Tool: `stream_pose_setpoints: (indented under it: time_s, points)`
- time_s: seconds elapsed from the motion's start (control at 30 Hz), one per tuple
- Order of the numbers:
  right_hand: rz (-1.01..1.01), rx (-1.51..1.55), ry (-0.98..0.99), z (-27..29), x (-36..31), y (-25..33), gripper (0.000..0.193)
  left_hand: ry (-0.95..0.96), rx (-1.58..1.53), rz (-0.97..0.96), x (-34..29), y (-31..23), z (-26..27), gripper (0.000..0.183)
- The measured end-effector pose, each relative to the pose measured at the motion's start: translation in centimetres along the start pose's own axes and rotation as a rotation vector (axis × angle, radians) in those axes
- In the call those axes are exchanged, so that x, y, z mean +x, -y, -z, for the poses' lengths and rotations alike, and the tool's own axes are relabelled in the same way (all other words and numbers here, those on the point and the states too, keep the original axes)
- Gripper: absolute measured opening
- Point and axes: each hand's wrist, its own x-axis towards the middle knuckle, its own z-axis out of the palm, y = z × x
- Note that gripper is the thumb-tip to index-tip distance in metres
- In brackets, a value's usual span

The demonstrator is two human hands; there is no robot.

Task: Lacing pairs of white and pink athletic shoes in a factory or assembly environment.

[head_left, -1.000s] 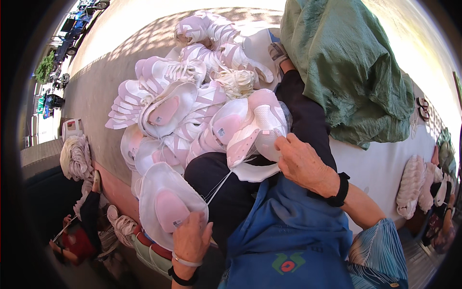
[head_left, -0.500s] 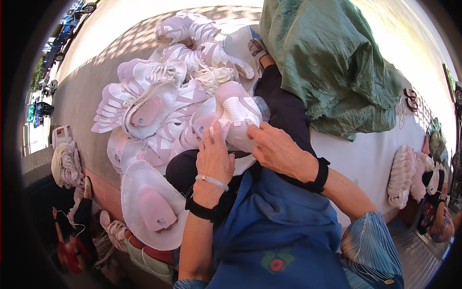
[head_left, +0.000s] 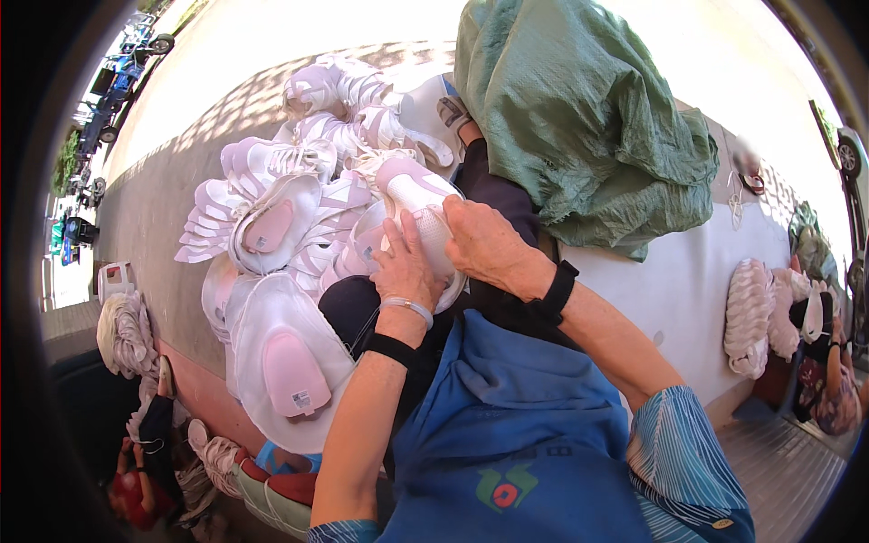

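A white and pale pink shoe upper (head_left: pixel 418 190) lies across my lap, toe end pointing away. My left hand (head_left: pixel 409 267) grips its near left part, fingers laid along the surface. On its right edge, my right hand (head_left: pixel 489 244) is closed in a pinch; the fingertips are partly hidden, and any small item in them cannot be made out. Just left of my hands are heaped several matching uppers (head_left: pixel 339 195), some nested in rows. Nearer to me, a white piece with a pink insole-shaped pad (head_left: pixel 297 376) rests by my left forearm.
A large green woven sack (head_left: pixel 579 136) stands ahead on the right, beside my outstretched leg. Bundled pale shoe parts (head_left: pixel 127 330) sit at the far left, with another person (head_left: pixel 143 484) below them. At the right, a second person (head_left: pixel 828 389) sits near stacked pink uppers (head_left: pixel 749 317).
Both hands and the shoe upper have shifted slightly left in view. My right hand has moved up along the upper's right edge, while my left hand stays on it.
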Motion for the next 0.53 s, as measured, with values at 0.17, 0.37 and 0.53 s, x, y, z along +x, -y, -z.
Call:
stream_pose_setpoints:
  time_s: [0.17,0.37,0.53]
  points:
    - [-0.112,0.051,-0.079,-0.2,-2.1,-0.7,0.025,-0.125,0.082,-0.113,0.7,-1.2,-0.7,0.122]
    - [0.061,0.120,-0.087,-4.3,-1.6,0.4,0.019,-0.165,0.423,-0.245,-0.2,4.3,-5.3,0.117]
    - [-0.079,0.106,-0.038,-3.3,-2.5,-1.0,0.031,-0.137,0.446,-0.298,-1.4,-0.2,-1.4,0.076]
